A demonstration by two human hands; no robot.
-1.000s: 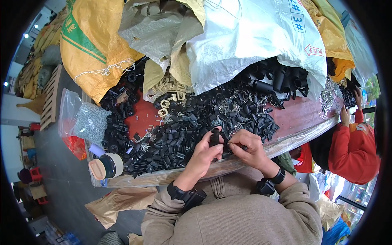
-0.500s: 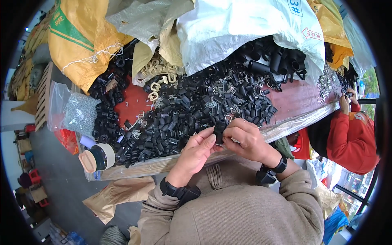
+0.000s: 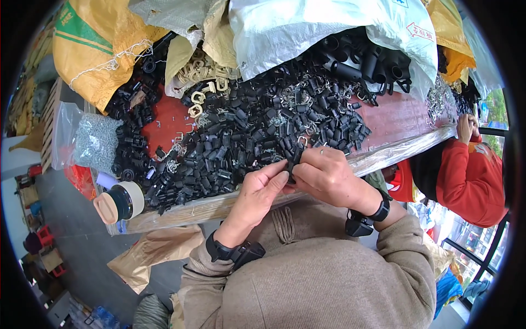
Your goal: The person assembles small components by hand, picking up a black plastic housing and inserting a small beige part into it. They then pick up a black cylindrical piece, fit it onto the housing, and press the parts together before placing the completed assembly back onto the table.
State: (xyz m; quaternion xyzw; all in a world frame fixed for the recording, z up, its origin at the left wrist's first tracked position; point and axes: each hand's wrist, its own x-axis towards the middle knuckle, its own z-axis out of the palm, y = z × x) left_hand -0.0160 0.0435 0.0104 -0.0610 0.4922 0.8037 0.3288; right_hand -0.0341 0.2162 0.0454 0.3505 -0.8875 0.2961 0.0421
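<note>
My left hand (image 3: 257, 192) and my right hand (image 3: 324, 174) meet over the near edge of the table, their fingers closed around one small black plastic part (image 3: 291, 171). The thumb and index finger of the left pinch it from one side; the right fingers grip it from the other and cover much of it. Just beyond my hands spreads a big heap of similar black plastic parts (image 3: 219, 156), mixed with small bent metal wire pieces (image 3: 176, 151). Cream-coloured plastic buckles (image 3: 196, 104) lie at the heap's far left.
Sacks stand along the back, a yellow one (image 3: 82, 55) and a white one (image 3: 307, 33) spilling black tubes (image 3: 348, 71). At left are a clear bag of small metal pieces (image 3: 97, 141) and a lidded jar (image 3: 123, 202). A co-worker in red (image 3: 471, 178) works at the far right.
My hands stay together on the black part, with the right fingers now folded further over it. The table and its contents have shifted slightly left and up in view.
</note>
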